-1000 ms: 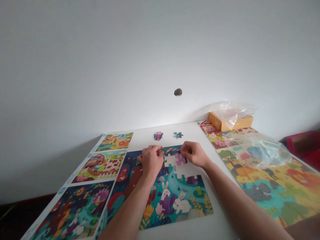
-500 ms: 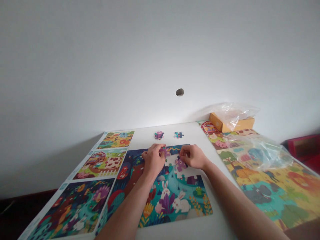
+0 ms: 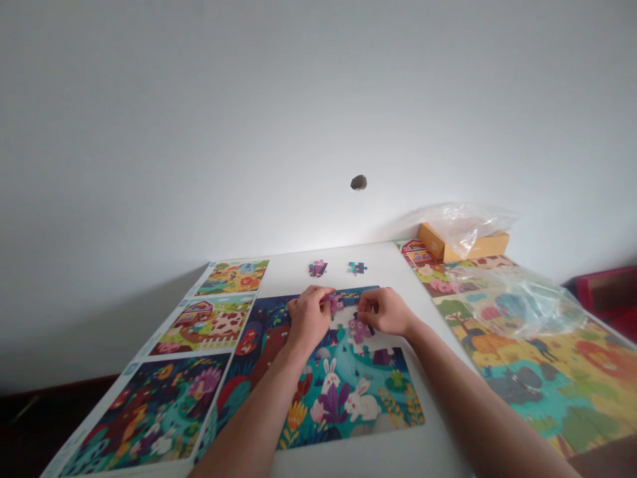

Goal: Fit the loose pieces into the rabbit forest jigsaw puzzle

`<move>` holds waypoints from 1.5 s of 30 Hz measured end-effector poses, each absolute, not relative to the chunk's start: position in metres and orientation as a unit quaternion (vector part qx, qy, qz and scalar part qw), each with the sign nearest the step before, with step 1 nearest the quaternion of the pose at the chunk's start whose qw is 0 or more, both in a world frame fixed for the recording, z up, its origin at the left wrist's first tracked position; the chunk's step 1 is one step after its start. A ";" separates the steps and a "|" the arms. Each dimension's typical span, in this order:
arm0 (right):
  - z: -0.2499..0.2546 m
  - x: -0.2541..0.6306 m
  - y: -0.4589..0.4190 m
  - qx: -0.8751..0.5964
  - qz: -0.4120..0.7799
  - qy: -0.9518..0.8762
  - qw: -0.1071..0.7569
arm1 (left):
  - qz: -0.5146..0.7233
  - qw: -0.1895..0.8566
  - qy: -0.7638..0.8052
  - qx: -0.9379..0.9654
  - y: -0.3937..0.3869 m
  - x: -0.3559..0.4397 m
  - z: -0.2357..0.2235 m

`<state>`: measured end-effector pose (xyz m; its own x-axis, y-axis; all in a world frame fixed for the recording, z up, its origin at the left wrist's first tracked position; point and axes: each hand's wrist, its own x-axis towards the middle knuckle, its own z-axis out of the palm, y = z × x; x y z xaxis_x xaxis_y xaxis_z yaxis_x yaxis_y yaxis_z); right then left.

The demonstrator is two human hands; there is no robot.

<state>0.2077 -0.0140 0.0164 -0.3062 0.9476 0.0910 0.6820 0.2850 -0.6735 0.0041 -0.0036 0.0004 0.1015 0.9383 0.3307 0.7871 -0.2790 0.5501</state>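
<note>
A dark blue-green jigsaw puzzle (image 3: 365,401) with white rabbits lies on the white table, with a gap in its upper right part. My left hand (image 3: 312,315) is closed over the puzzle's upper middle, its fingertips on a purple puzzle piece (image 3: 336,303). Just right of it, my right hand (image 3: 388,312) pinches another purple puzzle piece (image 3: 360,328) over the gap. Beyond the hands, a pink-and-purple loose piece (image 3: 317,268) and a blue-teal loose piece (image 3: 357,267) lie on the table.
On the left lies a picture sheet (image 3: 149,408) with three printed scenes. To the right are a savanna puzzle (image 3: 562,378), a clear plastic bag (image 3: 527,305) on it, and a yellow box (image 3: 478,247) with more plastic. A white wall (image 3: 249,133) stands behind.
My left hand has shifted very slightly right, and more of the purple piece at its fingertips shows. My right hand stays nearly still with its piece.
</note>
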 end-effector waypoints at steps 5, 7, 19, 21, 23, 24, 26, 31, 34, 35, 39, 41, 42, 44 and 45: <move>0.017 0.207 -0.014 -0.533 0.281 -0.757 0.254 | 0.306 0.103 0.600 0.732 -0.006 0.006 0.002; 0.018 0.207 -0.014 -0.533 0.282 -0.754 0.260 | 0.302 0.092 0.611 0.726 -0.007 0.006 0.002; 0.004 0.223 0.003 -0.720 0.158 -0.567 0.367 | 0.278 0.073 0.644 0.709 -0.008 0.005 0.004; 0.000 0.226 0.005 -0.733 0.152 -0.551 0.368 | 0.273 0.073 0.634 0.719 -0.010 0.007 0.005; -0.002 0.228 0.006 -0.743 0.147 -0.541 0.366 | 0.265 0.071 0.622 0.733 -0.012 0.008 0.006; -0.003 0.228 0.007 -0.747 0.145 -0.537 0.363 | 0.260 0.068 0.615 0.741 -0.013 0.008 0.006; -0.005 0.228 0.007 -0.753 0.138 -0.536 0.357 | 0.254 0.063 0.602 0.754 -0.014 0.009 0.005; -0.007 0.225 0.008 -0.754 0.111 -0.555 0.333 | 0.262 0.062 0.606 0.749 -0.011 0.008 0.002; -0.006 0.221 0.006 -0.753 0.085 -0.571 0.317 | 0.266 0.059 0.617 0.738 -0.009 0.008 0.001; -0.004 0.219 0.005 -0.749 0.079 -0.580 0.311 | 0.268 0.057 0.620 0.735 -0.009 0.008 0.001; 0.008 0.200 0.009 -0.711 0.082 -0.640 0.279 | 0.270 0.050 0.643 0.715 -0.007 0.008 0.000; 0.015 0.181 0.021 -0.686 0.094 -0.674 0.260 | 0.272 0.044 0.659 0.700 -0.007 0.008 -0.001; 0.019 0.170 0.030 -0.672 0.101 -0.690 0.249 | 0.273 0.041 0.667 0.692 -0.007 0.008 -0.001; 0.024 0.148 0.051 -0.653 0.115 -0.712 0.230 | 0.277 0.035 0.681 0.677 -0.007 0.008 -0.001; 0.026 0.136 0.061 -0.650 0.122 -0.717 0.219 | 0.278 0.033 0.687 0.671 -0.007 0.008 -0.001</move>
